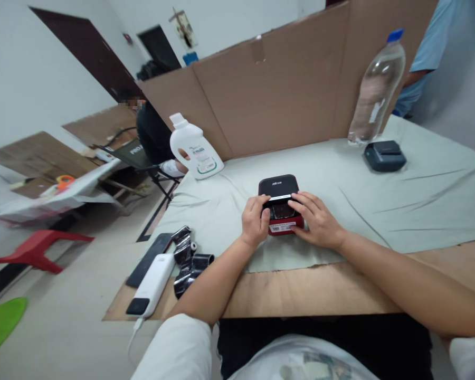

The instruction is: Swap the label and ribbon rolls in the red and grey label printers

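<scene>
A small black-and-red box-shaped device with a black lid, which looks like a portable label printer (278, 187), sits on the pale green cloth in front of me. Its lid appears partly raised, with a pale strip along the near edge. My left hand (255, 221) grips its left side, fingertips at the lid's corner. On the right side, my right hand (315, 217) has its fingers on the lid's edge and its thumb low on the red body. A white sticker with print faces me. What lies inside is mostly hidden.
At left are a white power bank (155, 282) with a cable, a dark phone (148, 261) and black wrapped rolls (193, 269). Farther back stand a white jug (196, 150), a tall clear bottle (380, 87) and a dark device (385, 156). A cardboard panel (277, 95) closes the back.
</scene>
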The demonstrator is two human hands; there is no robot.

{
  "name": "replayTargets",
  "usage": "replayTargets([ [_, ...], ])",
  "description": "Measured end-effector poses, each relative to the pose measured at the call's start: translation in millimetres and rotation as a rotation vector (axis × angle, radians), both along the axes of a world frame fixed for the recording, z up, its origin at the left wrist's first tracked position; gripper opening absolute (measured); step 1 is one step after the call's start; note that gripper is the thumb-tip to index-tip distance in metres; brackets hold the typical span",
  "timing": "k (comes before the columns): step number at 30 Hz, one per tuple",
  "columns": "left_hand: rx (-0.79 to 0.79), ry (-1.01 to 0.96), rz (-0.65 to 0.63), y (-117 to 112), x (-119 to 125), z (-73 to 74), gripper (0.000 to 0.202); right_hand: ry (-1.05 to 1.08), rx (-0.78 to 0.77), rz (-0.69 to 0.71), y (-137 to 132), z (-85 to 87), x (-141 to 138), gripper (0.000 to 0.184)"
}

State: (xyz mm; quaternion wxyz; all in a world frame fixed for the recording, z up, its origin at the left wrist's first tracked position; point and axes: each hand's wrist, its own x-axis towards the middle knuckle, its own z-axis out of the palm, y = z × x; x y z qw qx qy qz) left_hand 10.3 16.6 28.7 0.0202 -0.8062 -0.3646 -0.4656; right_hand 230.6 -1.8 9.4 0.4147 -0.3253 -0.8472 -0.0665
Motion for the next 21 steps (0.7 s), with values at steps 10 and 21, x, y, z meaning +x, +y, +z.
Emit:
replayTargets([
  [10, 0.045, -0.035, 0.002, 1.9, 3.6, -2.1, 0.029, 0.01, 0.051, 0.005, 1.8, 5.0, 1.3, 0.063],
  [21, -0.159, -0.356, 0.071, 5.9, -3.1, -22.1, 0.049, 0.03, -0.18, -0.032, 12.6, -13.6, 10.4, 0.099],
])
